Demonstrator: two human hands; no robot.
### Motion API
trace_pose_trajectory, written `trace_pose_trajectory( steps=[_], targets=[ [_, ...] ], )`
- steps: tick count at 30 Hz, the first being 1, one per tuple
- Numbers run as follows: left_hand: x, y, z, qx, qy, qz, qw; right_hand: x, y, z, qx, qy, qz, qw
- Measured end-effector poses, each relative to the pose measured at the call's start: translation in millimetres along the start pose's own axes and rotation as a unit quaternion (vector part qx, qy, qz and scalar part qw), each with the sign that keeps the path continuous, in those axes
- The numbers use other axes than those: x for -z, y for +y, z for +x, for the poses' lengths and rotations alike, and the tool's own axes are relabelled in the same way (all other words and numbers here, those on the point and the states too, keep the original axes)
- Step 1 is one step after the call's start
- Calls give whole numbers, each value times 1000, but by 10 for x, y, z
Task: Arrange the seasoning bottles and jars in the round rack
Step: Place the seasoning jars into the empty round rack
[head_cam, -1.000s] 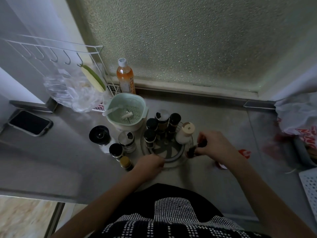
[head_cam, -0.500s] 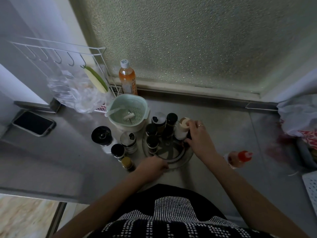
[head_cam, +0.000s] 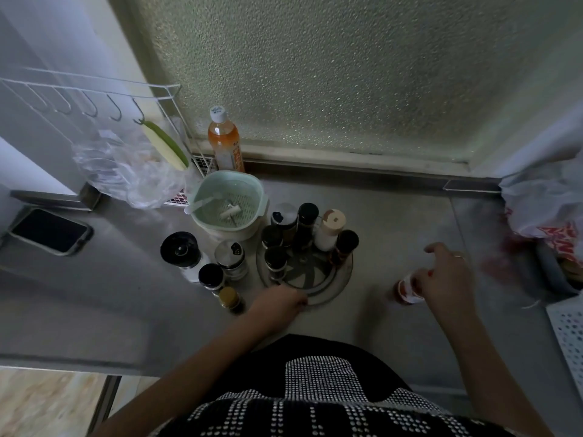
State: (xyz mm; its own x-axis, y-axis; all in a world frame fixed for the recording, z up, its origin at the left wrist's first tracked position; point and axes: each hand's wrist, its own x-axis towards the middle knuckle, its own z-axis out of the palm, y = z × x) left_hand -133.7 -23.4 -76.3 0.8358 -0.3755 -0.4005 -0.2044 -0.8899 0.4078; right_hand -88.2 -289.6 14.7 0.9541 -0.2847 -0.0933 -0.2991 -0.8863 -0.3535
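The round metal rack (head_cam: 328,291) sits on the steel counter with several dark-capped bottles standing along its back and left rim, among them a white bottle with a beige cap (head_cam: 329,230) and a black-capped bottle (head_cam: 345,246) at the right. My left hand (head_cam: 279,305) grips the rack's front rim. My right hand (head_cam: 448,274) is off to the right, over a red-labelled bottle (head_cam: 407,288) on the counter, fingers curled around its top. Left of the rack stand loose jars: a shaker (head_cam: 232,258), a black-lidded jar (head_cam: 210,275), a yellow-capped one (head_cam: 230,299) and a grinder (head_cam: 179,250).
A mint green colander bowl (head_cam: 258,190) stands behind the rack, with an orange drink bottle (head_cam: 224,141) at the window. A phone (head_cam: 50,230) lies far left below a wire hook rack (head_cam: 94,99) and plastic bag. Plastic bags (head_cam: 549,203) and a white perforated tray (head_cam: 571,329) are on the right.
My right hand set a black-capped bottle into the rack's right side, then moved right to the red-labelled bottle. My left hand stayed on the rack's rim.
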Motion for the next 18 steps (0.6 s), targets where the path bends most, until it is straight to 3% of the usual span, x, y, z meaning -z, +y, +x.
trace_pose_trajectory(
  steps=[4, 7, 10, 18],
  targets=[
    [6, 3, -33, -27, 8, -12, 1000, 50, -72, -39, 40, 3, 112, 993],
    [28, -21, -38, 10, 43, -3, 999, 107, -212, -72, 91, 17, 180, 979],
    [30, 16, -31, 16, 29, 13, 999, 85, -418, -82, 152, 8, 221, 963],
    [73, 24, -54, -12, 10, 8, 1000, -355, -810, 74, 245, -88, 122, 958]
  ],
)
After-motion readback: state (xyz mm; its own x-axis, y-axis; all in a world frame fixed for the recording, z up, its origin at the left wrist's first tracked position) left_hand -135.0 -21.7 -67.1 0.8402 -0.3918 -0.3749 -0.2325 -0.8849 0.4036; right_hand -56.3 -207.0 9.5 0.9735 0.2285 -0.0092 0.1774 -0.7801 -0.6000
